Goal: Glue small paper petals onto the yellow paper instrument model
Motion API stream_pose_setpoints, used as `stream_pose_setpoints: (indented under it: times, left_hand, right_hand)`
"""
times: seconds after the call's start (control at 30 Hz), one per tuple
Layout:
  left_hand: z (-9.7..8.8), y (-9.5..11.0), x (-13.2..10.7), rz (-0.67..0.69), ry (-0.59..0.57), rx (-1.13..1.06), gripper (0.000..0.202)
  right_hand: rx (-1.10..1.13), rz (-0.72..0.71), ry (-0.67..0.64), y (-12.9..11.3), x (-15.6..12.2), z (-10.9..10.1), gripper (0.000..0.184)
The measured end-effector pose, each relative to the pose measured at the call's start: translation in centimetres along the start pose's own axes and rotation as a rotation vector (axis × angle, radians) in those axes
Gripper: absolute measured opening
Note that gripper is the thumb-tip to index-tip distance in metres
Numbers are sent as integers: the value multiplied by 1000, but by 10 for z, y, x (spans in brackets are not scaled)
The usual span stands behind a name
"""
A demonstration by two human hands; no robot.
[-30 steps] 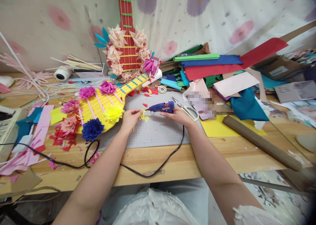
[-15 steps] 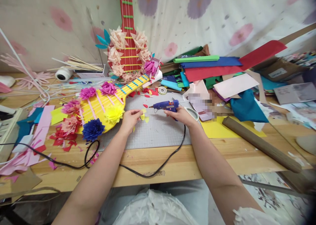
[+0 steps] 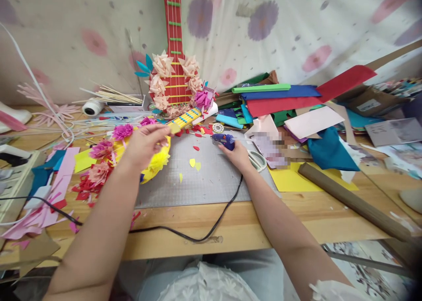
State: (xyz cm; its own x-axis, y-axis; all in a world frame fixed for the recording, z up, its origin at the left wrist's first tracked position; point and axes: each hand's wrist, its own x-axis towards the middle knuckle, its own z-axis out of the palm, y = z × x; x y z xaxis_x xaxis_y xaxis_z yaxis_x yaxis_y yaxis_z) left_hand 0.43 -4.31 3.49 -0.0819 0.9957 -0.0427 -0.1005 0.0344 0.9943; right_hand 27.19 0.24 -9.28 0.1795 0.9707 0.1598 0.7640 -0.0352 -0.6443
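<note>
My left hand (image 3: 145,141) is raised over the yellow paper guitar (image 3: 158,153), fingers pinched on a small yellow paper petal (image 3: 174,127). Paper flowers in pink, magenta and yellow (image 3: 159,160) cover the guitar's body. My right hand (image 3: 238,153) rests on the grey cutting mat (image 3: 204,178) and grips the blue hot glue gun (image 3: 223,140), whose black cord (image 3: 211,228) runs off the table's front edge. Three loose yellow petals (image 3: 195,163) lie on the mat between my hands.
A red paper guitar (image 3: 173,54) with peach flowers leans on the flowered wall cloth. Scissors (image 3: 255,158) lie right of the glue gun. Stacked coloured paper sheets (image 3: 283,94), a brown roll (image 3: 349,200) and a yellow sheet fill the right. Paper scraps (image 3: 49,195) and sticks (image 3: 112,96) crowd the left.
My left hand lifted off the mat with a yellow petal, moving up and left over the yellow guitar. My right hand drew the glue gun back and lowered it.
</note>
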Motion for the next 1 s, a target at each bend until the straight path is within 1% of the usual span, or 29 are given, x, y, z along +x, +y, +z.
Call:
stream_pose_setpoints:
  times: [0.07,0.13,0.2,0.27,0.33,0.43,0.53,0.6,0.73,0.87,1.0]
  left_hand:
    - [-21,16,13,45,75,91,14]
    - [-39,22,28,12,74,259,15]
    - [-51,19,41,-34,49,452,15]
    - [-58,12,52,-79,34,658,13]
    - [-59,7,58,-108,52,825,15]
    - [-55,3,63,-134,65,939,14]
    - [-51,1,65,-154,85,958,7]
    - [-50,-3,66,-162,88,944,6]
    - [-49,-9,72,-183,27,923,8]
    - [-45,-11,74,-217,22,991,8]
    - [-39,-10,74,-240,51,1054,6]
  right_hand:
    - [23,-17,-3,1,-2,-2,56]
    - [27,-20,-11,1,-3,-2,57]
    - [14,-19,-15,3,-3,-1,57]
    - [-6,-23,-10,5,-3,2,56]
    - [-19,-30,-3,7,-2,4,54]
    - [-21,-41,5,9,-2,5,51]
    - [-11,-59,11,8,-3,3,50]
    - [-11,-66,5,7,-3,2,48]
    - [-17,-68,-5,6,-3,1,47]
    - [-15,-69,-6,7,-2,2,48]
    - [-15,-66,-9,8,-2,2,48]
